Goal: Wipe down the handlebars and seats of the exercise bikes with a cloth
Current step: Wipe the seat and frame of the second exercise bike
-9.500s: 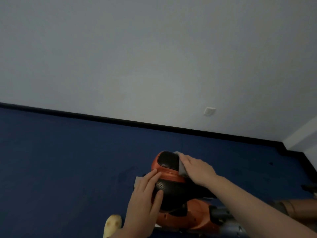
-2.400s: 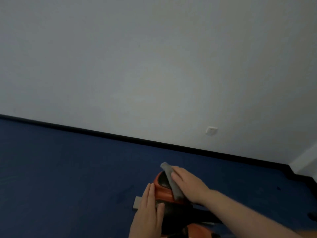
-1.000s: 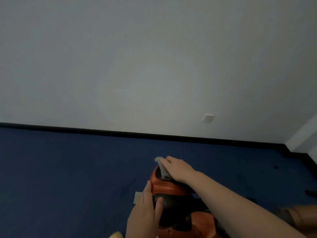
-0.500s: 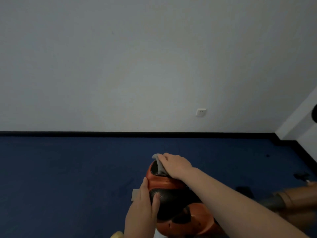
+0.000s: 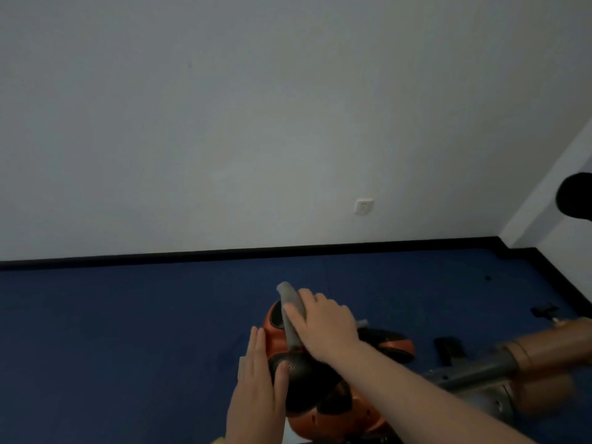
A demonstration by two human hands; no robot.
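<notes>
An orange and black exercise bike seat [image 5: 288,363] sits low in the middle of the view. My right hand [image 5: 323,328] lies on top of the seat and presses a grey cloth [image 5: 290,312] onto it; one end of the cloth sticks up past the seat's far edge. My left hand [image 5: 259,389] rests flat against the seat's left side, fingers straight and thumb on the black mesh pad. The orange bike body [image 5: 336,421] shows below the seat. No handlebars are clearly in view.
A grey and tan bike frame tube [image 5: 512,360] runs off to the right. Blue floor [image 5: 128,331] spreads around the bike, bounded by a black skirting board [image 5: 224,254] and a white wall with a socket [image 5: 363,206]. A dark round object [image 5: 576,198] shows at the right edge.
The view has swung so more of the bike frame shows at the right. My right hand with the cloth has slid slightly back along the seat top; my left hand stays on the seat's side.
</notes>
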